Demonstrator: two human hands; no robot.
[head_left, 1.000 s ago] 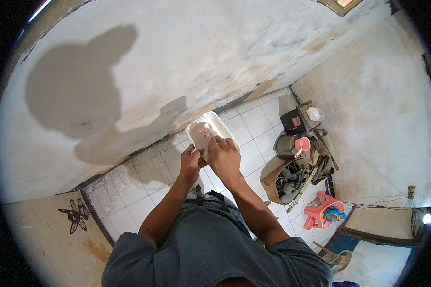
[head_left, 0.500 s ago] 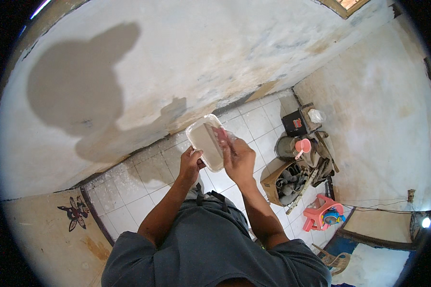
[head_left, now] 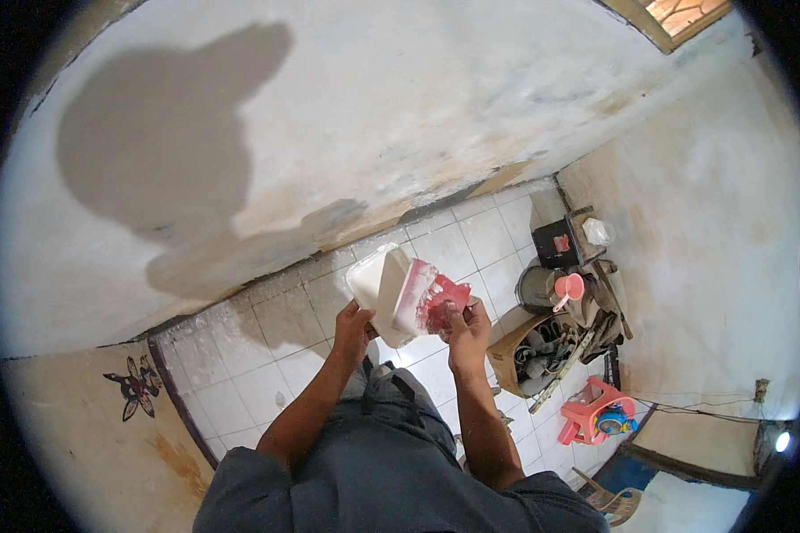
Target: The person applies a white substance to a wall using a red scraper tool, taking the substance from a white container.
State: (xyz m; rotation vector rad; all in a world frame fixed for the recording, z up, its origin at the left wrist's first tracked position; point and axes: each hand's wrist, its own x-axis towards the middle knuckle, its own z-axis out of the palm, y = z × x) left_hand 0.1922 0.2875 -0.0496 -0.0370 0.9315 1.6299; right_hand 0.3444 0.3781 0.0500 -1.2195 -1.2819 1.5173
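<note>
My left hand (head_left: 354, 332) is closed on the near left edge of a shallow white tray (head_left: 367, 280), thumb over the rim. Pale paste, which looks like wall putty, coats the tray's inside. In my right hand (head_left: 468, 339) is a red putty scraper (head_left: 437, 300), its broad face smeared with white paste. The scraper's straight edge is over the right part of the tray; whether it touches the tray I cannot tell. Both things are held in front of my waist, above the tiled floor.
A patchy plastered wall (head_left: 400, 115) runs along the far side. Toward the right stand a black box (head_left: 556, 246), a grey bucket (head_left: 533, 290), a pink dipper (head_left: 570, 287), a cardboard box (head_left: 505, 357) of shoes and a pink stool (head_left: 585, 414). White tiles (head_left: 444, 252) cover the floor.
My right hand has drawn back to the right and lower, turning the scraper so its red face shows. The tray has tilted and sits slightly lower in view.
</note>
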